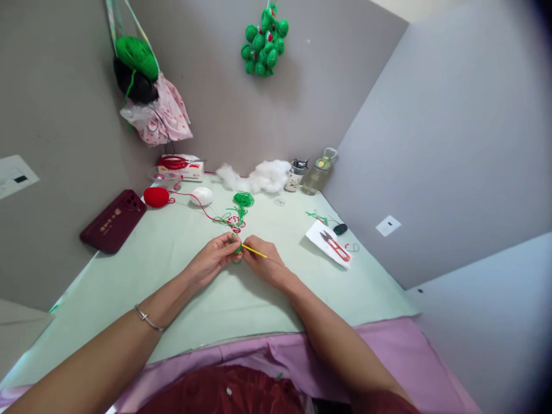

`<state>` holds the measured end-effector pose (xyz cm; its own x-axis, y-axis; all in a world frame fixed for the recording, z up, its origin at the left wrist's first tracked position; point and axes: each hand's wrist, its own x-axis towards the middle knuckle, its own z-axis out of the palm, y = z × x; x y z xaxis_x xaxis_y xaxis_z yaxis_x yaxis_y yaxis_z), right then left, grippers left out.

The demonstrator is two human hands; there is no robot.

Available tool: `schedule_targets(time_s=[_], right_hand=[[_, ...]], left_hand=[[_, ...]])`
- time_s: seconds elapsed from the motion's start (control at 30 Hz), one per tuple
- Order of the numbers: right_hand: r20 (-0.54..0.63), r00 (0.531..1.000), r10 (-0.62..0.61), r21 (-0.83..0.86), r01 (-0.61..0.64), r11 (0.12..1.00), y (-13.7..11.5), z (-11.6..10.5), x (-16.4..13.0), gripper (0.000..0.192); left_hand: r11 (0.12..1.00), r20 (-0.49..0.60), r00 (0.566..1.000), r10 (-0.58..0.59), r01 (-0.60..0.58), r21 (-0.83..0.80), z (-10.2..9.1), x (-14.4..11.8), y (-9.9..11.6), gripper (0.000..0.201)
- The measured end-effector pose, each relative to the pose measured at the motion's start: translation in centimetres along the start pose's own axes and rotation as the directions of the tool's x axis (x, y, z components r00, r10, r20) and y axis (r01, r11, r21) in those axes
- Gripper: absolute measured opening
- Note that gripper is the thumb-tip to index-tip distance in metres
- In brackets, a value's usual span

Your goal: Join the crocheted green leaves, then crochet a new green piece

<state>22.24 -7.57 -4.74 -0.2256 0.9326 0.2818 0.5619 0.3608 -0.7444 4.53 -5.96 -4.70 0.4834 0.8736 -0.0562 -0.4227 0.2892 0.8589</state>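
Hands (215, 257) (261, 263) meet, pinching green crochet piece (237, 249), yellow hook (254, 251).

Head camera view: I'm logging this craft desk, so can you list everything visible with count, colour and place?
Table cover: one, pale green, under everything.
Phone case: one, dark red, left edge.
Red yarn ball: one, back left.
White egg shape: one, beside the red ball.
Green yarn: one loose tangle, centre back.
Stuffing: one white heap, at the back wall.
Bottle: one, clear with greenish lid, back right.
Snips: one, red, on white paper, right.
Crocheted pieces: one green cluster, hanging on the wall.
Crochet hook: one, yellow, in the right hand.
Left hand: pinches a small green piece.
Right hand: grips the hook.
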Motion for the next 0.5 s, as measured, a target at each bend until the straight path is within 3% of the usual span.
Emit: schedule_targets(time_s=[0.17,0.3,0.5], right_hand=[[-0.072,0.997,0.033,0.046,-0.03,0.998,-0.1,0.4,0.3,0.019],[-0.084,0.989,0.12,0.294,-0.09,0.951,0.4,0.2,1.0,0.017],[0.094,0.979,0.181,0.716,-0.193,0.671,0.5,0.4,1.6,0.039]], left_hand=[[0.999,-0.031,1.0,0.003,-0.004,-0.047,-0.2,-0.2,0.0,0.028],[0.997,-0.09,0.996,0.021,-0.027,-0.074,-0.5,-0.1,0.0,0.024],[0.998,-0.077,0.996,0.033,-0.038,-0.057,-0.6,0.1,-0.6,0.026]])
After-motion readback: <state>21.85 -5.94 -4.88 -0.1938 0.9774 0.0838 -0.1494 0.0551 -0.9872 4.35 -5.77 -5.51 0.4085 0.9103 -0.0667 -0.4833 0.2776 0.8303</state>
